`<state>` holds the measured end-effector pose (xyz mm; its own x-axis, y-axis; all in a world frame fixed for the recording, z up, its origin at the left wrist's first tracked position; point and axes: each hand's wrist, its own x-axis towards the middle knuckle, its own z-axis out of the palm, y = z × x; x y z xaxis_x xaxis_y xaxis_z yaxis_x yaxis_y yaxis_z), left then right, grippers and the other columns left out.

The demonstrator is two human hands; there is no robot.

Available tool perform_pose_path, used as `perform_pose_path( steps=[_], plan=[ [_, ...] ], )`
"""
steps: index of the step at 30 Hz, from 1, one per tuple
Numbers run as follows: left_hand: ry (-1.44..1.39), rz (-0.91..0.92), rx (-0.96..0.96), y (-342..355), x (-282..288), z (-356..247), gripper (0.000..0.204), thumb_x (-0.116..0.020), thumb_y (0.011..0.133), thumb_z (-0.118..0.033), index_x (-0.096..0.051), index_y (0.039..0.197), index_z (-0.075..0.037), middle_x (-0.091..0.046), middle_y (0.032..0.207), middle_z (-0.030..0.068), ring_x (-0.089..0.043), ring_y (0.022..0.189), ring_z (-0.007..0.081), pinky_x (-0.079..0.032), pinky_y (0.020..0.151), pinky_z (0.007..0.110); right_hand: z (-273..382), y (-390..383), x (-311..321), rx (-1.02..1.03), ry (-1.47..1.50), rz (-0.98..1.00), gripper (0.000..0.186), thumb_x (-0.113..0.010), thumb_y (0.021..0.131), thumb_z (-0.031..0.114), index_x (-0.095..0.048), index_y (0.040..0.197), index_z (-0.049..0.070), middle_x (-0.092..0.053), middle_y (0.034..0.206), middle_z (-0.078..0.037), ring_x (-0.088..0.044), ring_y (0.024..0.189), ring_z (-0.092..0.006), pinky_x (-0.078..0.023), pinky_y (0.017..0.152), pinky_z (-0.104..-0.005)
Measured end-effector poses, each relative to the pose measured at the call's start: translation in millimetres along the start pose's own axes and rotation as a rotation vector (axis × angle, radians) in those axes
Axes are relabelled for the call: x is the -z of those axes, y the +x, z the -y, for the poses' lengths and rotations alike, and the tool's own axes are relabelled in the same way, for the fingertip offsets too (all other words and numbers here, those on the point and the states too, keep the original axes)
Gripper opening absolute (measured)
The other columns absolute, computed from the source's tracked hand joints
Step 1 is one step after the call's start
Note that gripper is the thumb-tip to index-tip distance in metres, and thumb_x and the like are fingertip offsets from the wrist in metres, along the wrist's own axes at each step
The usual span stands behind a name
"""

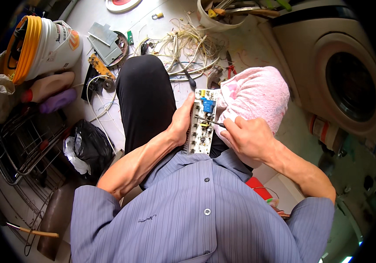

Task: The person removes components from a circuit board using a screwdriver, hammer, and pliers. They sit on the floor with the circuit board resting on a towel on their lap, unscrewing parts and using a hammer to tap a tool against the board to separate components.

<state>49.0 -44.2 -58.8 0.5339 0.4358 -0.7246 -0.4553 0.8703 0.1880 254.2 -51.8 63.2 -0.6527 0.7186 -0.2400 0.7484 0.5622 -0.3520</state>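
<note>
A long pale circuit board (203, 141) stands lengthwise between my knees, with a blue block-shaped component and small yellow parts on it. My left hand (181, 122) is closed on the board's left edge, thumb along the upper part. In my right hand (250, 136) is a screwdriver (211, 121) with a thin shaft, its handle mostly hidden by the fingers. Its shaft reaches left across the middle of the board; whether the tip touches a part is too small to tell. A pink towel (258, 94) covers my right knee, beside the board.
Beyond my knees lies a tangle of pale wires (192, 46), with red-handled pliers (230, 65) nearby. At left stand a white bucket (58, 46), metal scraps (105, 39) and a black plastic bag (92, 144). A front-loading washing machine (317, 46) is at far right.
</note>
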Motion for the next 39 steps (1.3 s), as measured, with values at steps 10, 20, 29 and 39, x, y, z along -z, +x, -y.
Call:
perform_pose_path(
  steps=[10,20,29,39],
  plan=[
    [-0.028,-0.014,0.044,3.8,3.7,-1.5,0.055,-0.034,0.108,-0.053,-0.064,0.118,-0.007,-0.072,0.096,0.0084,-0.071,0.081,0.0208,-0.062,0.073,0.039,-6.3,10.1,-7.6,0.143,-0.041,-0.301,0.013,-0.069,0.088,0.014,-0.062,0.081,0.006,-0.05,0.062,-0.004,-0.058,0.053,-0.0227,-0.047,0.049,-0.0347],
    [-0.027,0.012,0.026,4.0,6.3,-1.3,0.056,-0.033,0.108,-0.052,-0.063,0.12,-0.006,-0.073,0.095,0.0093,-0.072,0.077,0.021,-0.062,0.071,0.039,10.4,22.6,-37.2,-0.715,1.029,-0.946,0.025,-0.051,0.106,0.02,-0.06,0.092,0.002,-0.062,0.077,-0.003,-0.055,0.068,-0.0096,-0.046,0.063,-0.0264],
    [-0.056,0.005,0.023,-0.3,7.6,-1.0,0.053,-0.035,0.108,-0.052,-0.064,0.119,-0.009,-0.072,0.096,0.0064,-0.071,0.081,0.0185,-0.061,0.073,0.038,3.3,18.9,-25.7,-0.524,0.229,-0.635,0.025,-0.062,0.101,0.025,-0.062,0.084,0.006,-0.057,0.056,-0.01,-0.058,0.05,-0.0302,-0.045,0.051,-0.0392],
    [-0.041,0.045,-0.006,-1.5,10.3,1.1,0.054,-0.036,0.107,-0.054,-0.065,0.12,-0.01,-0.072,0.097,0.0068,-0.07,0.081,0.0186,-0.061,0.073,0.038,13.2,9.8,-32.8,-0.627,0.653,-0.73,0.024,-0.071,0.096,0.02,-0.057,0.096,0.001,-0.062,0.071,-0.006,-0.061,0.065,-0.013,-0.05,0.062,-0.0279]
  ],
)
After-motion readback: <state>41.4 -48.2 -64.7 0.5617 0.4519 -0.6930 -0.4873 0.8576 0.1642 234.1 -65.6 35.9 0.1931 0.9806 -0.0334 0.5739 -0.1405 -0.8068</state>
